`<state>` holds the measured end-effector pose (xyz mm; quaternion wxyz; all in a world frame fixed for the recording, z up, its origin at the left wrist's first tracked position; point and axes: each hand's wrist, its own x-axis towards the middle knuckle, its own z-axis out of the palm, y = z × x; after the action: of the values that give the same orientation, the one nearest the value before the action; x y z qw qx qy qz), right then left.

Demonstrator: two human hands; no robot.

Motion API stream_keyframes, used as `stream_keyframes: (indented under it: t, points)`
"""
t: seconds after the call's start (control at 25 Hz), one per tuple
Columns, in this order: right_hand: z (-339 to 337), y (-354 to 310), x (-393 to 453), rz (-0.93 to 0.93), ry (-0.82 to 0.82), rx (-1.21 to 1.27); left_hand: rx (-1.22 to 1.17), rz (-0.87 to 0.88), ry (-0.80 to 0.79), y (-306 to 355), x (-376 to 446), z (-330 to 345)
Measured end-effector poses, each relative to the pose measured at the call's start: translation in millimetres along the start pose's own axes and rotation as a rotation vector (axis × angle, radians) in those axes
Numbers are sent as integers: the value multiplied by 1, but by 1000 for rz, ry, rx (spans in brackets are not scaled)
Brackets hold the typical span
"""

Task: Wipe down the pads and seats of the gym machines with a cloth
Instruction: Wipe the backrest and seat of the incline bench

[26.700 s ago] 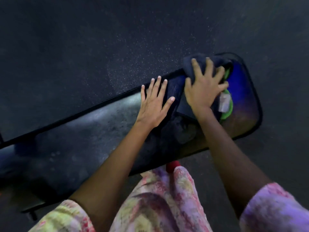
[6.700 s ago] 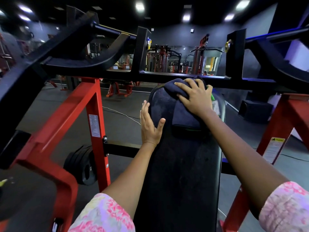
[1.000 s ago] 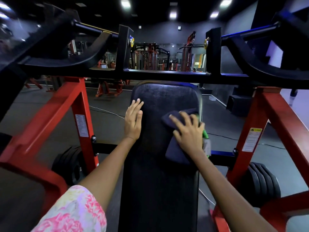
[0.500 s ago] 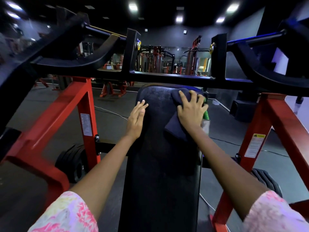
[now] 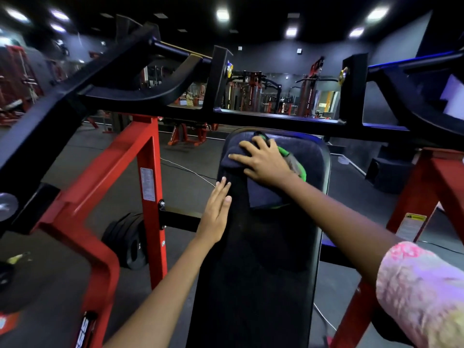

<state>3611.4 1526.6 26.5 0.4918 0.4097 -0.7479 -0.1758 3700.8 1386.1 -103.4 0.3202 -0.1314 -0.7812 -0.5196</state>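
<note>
At the top end of the long black pad (image 5: 253, 272) of this red gym machine (image 5: 148, 187), my right hand (image 5: 263, 164) is spread flat on the dark blue cloth (image 5: 261, 194), with its fingers wide and pressing down — not curled round it. The cloth lies on the upper left part of the pad, and a bit of green edge (image 5: 300, 169) peeks out from under my hand. My left hand (image 5: 217, 212) is flat too, fingers straight and close together, resting on the left edge of the pad just below the cloth; it holds nothing. I think I am in the rubbing step, cleaning the top of this pad. The upper right corner and the long lower part look like they are not yet wiped, but I cannot tell for sure in this dim light. The next move, I think, should be to push the cloth across to the right side and then pull it down the pad — keeping my palm flat so the cloth does not bunch up or slip off the edge.
</note>
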Motion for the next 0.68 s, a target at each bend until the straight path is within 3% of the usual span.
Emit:
stream_keyframes:
  t: [0.12, 0.16, 0.28, 0.32, 0.36, 0.44, 0.48, 0.64, 0.68]
  points:
    - [-9, 0, 22, 352, -65, 117, -9, -23, -9, 0, -1, -2]
    - [-6, -14, 28, 373, -137, 141, -15, -31, -6, 0, -2, -2]
    - [-5, -13, 32, -62, -86, 34, -4, -45, 7, 1, -6, -5]
    - [-10, 2, 39, -142, -160, 33, 7, -47, 5, 2, -8, -5]
    - [-15, 13, 47, -57, -207, 45, 18, -58, -1, 3, -11, -6]
    - [-14, 8, 53, 361, -177, 125, 42, -97, -4, 3, -18, -8]
    - [-14, -7, 52, 405, -189, 176, 54, -113, 11, 2, -22, -8]
    - [-6, -23, 27, -148, -141, 43, 4, -211, 106, 3, -42, -11]
    - [-8, -13, 31, -186, -142, 54, -24, -248, 115, 3, -49, -13]
